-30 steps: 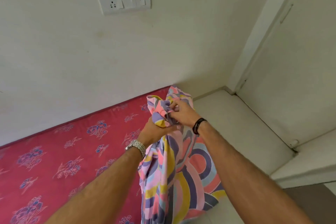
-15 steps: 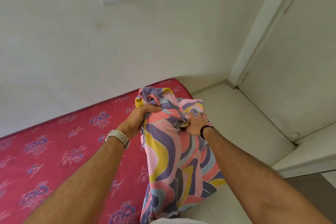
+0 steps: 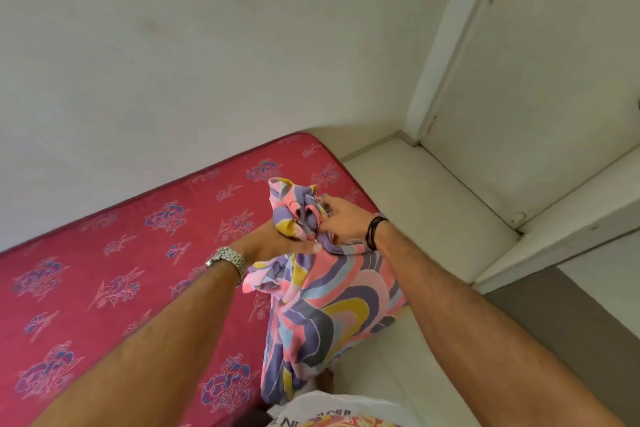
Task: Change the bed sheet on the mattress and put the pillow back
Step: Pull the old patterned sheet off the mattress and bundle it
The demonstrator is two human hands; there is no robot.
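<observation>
Bedsheet (image 3: 322, 315) bunched at top, gripped by left hand (image 3: 277, 243), pinched by right hand (image 3: 341, 222); rest hangs below grip, mattress (image 3: 104, 270) beneath.

Both hands' grip bunching colourful sheet (image 3: 322, 308), above bare pink mattress (image 3: 114, 274)

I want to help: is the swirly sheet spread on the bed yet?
No. The swirly sheet hangs bunched from both hands beside the bare mattress.

Mattress (image 3: 114, 253): pink, purple floral print, bare, lay against the wall. Pale tiled floor (image 3: 415, 191) ran beside it.
</observation>
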